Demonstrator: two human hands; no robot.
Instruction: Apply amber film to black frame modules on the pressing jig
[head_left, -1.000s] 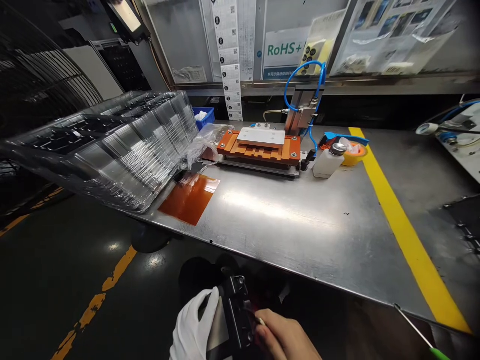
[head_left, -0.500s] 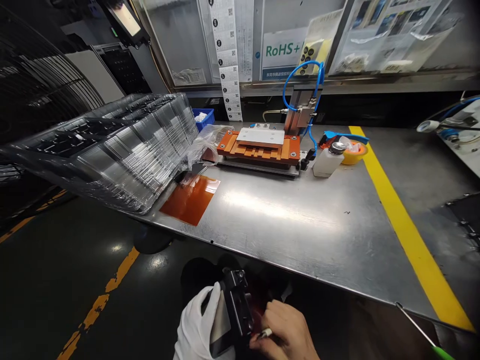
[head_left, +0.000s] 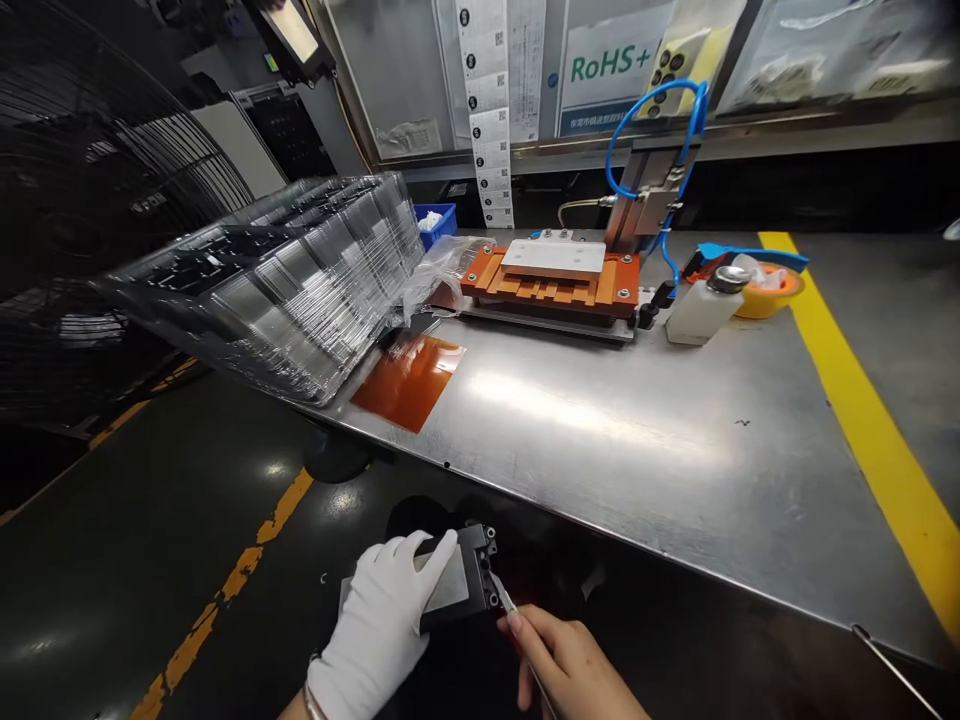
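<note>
Below the near edge of the tabletop (head_left: 600, 440), the black case (head_left: 475, 562) has turned to show more of its grey face, and the slim tool (head_left: 504, 592) now points at its knobbed end, apparently the part being worked. The gloved left hand (head_left: 397, 590) has its fingers wrapped around the case, hiding much of it; the bare right hand (head_left: 570, 660) pinches the tool. Beyond sit an orange sheet (head_left: 412, 385), wrapped trays (head_left: 315, 300), a press (head_left: 551, 285) and a white bottle (head_left: 697, 312), well apart from the hands
</note>
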